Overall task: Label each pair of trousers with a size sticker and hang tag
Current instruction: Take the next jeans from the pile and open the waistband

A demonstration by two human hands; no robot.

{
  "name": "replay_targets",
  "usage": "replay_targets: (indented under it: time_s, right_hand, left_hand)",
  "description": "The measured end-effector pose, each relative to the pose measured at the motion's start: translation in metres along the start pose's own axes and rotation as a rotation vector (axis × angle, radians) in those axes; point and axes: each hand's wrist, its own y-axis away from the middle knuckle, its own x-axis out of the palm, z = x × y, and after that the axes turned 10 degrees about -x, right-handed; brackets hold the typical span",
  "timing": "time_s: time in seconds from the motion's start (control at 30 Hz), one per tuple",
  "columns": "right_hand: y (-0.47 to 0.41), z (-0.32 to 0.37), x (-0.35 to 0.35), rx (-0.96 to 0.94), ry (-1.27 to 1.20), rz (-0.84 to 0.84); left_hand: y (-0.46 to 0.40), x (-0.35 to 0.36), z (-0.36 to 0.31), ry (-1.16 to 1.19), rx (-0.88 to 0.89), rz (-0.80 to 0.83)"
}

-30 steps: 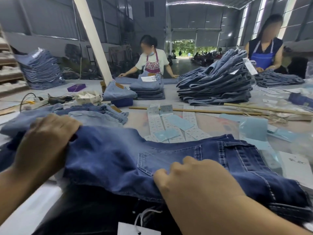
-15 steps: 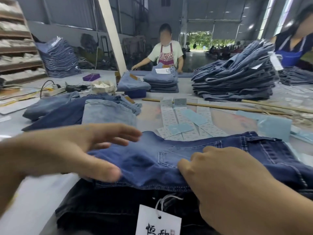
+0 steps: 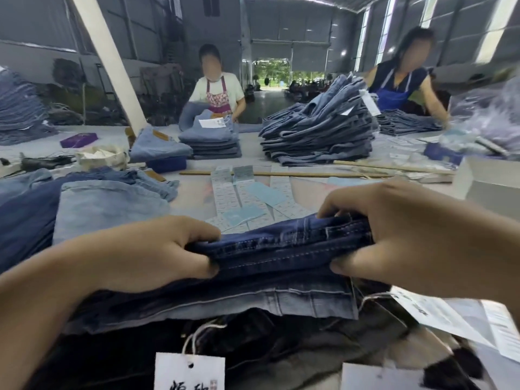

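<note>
A folded pair of dark blue denim trousers with pale contrast stitching lies at the near middle of the worktop, its long axis running left to right across the view, the stitched waistband edge turned up and away from the wearer. The left hand grips the left end, thumb underneath and fingers curled over the top. The right hand grips the right end the same way, thumb below and fingers hooked over the belt loops. The pair rests on top of a folded grey-blue denim layer, which sits on black trousers.

Two white card hang tags show at the bottom edge: one on white string with black printed characters, and one plain corner. Just beyond the held pair, about four strips of white size stickers lie side by side, with two pale blue paper sheets on them. A folded light blue pair of jeans lies to the left. Two other people stand at the far side, behind two stacks of folded jeans.
</note>
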Motion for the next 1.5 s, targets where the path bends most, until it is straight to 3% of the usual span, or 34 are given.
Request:
replay_targets:
  time_s: [0.03, 0.07, 0.13, 0.23, 0.33, 0.43, 0.57, 0.7, 0.83, 0.97, 1.07, 1.2, 1.3, 1.4, 1.5]
  right_hand:
    - [-0.001, 0.004, 0.003, -0.121, -0.001, 0.068]
    - [0.001, -0.003, 0.0, -0.101, -0.105, 0.049]
    - [-0.001, -0.016, -0.003, -0.134, -0.129, -0.088]
    - [0.003, -0.018, 0.008, -0.189, -0.31, -0.135]
    - [0.003, -0.043, 0.009, -0.084, -0.584, -0.3]
    - [0.01, -0.054, 0.02, -0.028, -0.556, -0.32]
    - [0.015, -0.051, 0.038, -0.048, -0.687, -0.32]
    - [0.02, -0.04, 0.046, -0.158, -0.623, -0.379]
    - [0.025, -0.031, 0.055, -0.311, -0.553, -0.43]
    - [0.041, -0.04, 0.067, -0.308, -0.694, -0.475]
    - [0.054, -0.047, 0.071, -0.214, -0.911, -0.559]
    - [0.053, -0.044, 0.078, -0.085, -0.795, -0.659]
    - [0.043, -0.032, 0.083, -0.071, -0.76, -0.693]
    - [0.036, -0.026, 0.074, -0.076, -0.571, -0.784]
    - [0.03, -0.022, 0.065, -0.045, -0.493, -0.824]
  left_hand:
    - [0.0, 0.003, -0.005, 0.003, 0.019, -0.025]
    - [0.001, 0.007, -0.014, -0.003, 0.048, -0.06]
    - [0.001, 0.02, -0.029, 0.0, 0.124, -0.13]
    - [-0.007, 0.025, -0.031, 0.097, 0.127, -0.172]
    - [-0.008, 0.024, -0.018, 0.413, 0.027, -0.047]
    - [-0.003, 0.024, -0.008, 0.534, -0.031, 0.101]
    - [-0.007, 0.015, -0.022, 0.441, -0.099, 0.048]
    - [-0.029, 0.009, -0.071, 0.428, -0.004, -0.018]
    - [-0.043, 0.005, -0.111, 0.257, 0.007, 0.17]
    - [-0.05, 0.014, -0.112, 0.19, -0.025, 0.277]
    - [-0.053, 0.024, -0.096, 0.284, -0.069, 0.237]
    - [-0.04, 0.031, -0.081, 0.287, -0.068, 0.108]
    - [-0.031, 0.029, -0.099, 0.156, -0.09, -0.036]
    - [-0.025, 0.028, -0.125, -0.047, -0.052, -0.175]
    - [-0.028, 0.027, -0.14, -0.17, -0.061, -0.184]
